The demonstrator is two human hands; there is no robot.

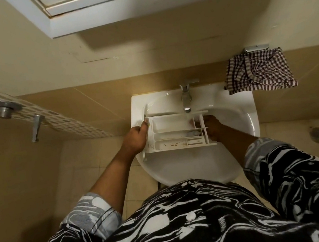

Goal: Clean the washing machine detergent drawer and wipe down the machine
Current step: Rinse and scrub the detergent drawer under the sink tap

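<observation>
Holds the detergent drawer [176,133] over the sink [244,124], just under the tap [186,97]. Left hand [136,139] grips its left end; right hand [215,128] against its right end, grip too dark to tell. Shows brown specks in the nearest compartment, pinkish residue in the farthest.

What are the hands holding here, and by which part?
The drawer, held over the sink. The left hand grips its left end. The right hand holds its right end and is partly hidden behind it.
</observation>
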